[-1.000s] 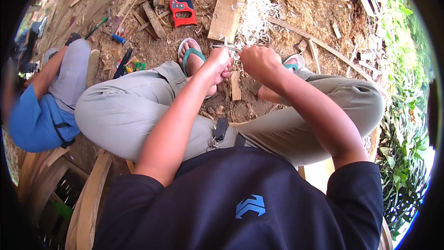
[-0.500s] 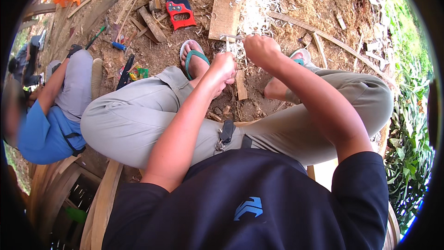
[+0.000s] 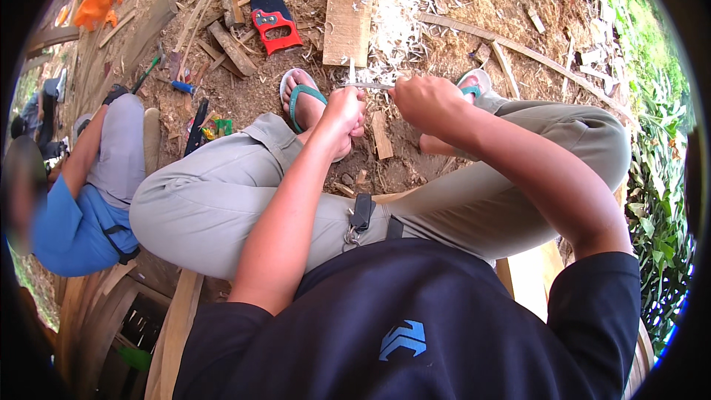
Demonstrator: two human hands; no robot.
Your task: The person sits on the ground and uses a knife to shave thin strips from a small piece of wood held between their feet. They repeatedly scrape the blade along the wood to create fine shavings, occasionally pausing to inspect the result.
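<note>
My left hand (image 3: 343, 115) is closed round a thin, pale stick of wood (image 3: 352, 70), whose tip sticks out beyond the fingers. In my right hand (image 3: 428, 100) is a knife; its handle is hidden in the fist. The narrow blade (image 3: 374, 86) points left and lies across the stick just past my left fingers. Both hands are between my knees, close to the near end of a flat wooden board (image 3: 346, 37) on the ground. White wood shavings (image 3: 400, 18) lie heaped beside the board.
A handsaw with a red handle (image 3: 275, 30) lies left of the board, near wood offcuts (image 3: 232, 48). My sandalled feet flank the work. A co-worker in a blue shirt (image 3: 89, 226) sits at left. A long thin strip (image 3: 511, 52) crosses the ground at right, with green plants (image 3: 659, 215) beyond.
My right hand and the knife have moved slightly down toward me, the blade now lower along the stick. My right elbow has shifted outward. The view has shifted a little.
</note>
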